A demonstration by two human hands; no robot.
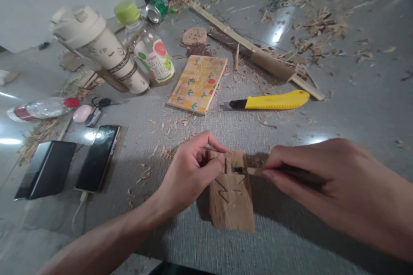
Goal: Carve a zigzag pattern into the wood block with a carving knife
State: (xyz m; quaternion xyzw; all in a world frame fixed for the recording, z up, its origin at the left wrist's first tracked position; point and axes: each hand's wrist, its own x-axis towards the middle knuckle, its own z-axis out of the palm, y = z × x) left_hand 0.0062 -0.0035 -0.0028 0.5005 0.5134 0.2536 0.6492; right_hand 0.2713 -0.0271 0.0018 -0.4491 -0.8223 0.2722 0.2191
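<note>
Tabletop (358, 111): left fingers (211, 170) clasp block (232, 212), lengthwise outward; right fingers (282, 154) grip chisel (253, 171) pointing left.

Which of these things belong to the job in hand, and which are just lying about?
In use:
wooden block, touched by the left hand
slim tool, in the right hand

Apparently just lying about:
yellow cutter, perhaps a spare
tumbler
green-capped bottle
red-capped bottle
can
phone
</note>
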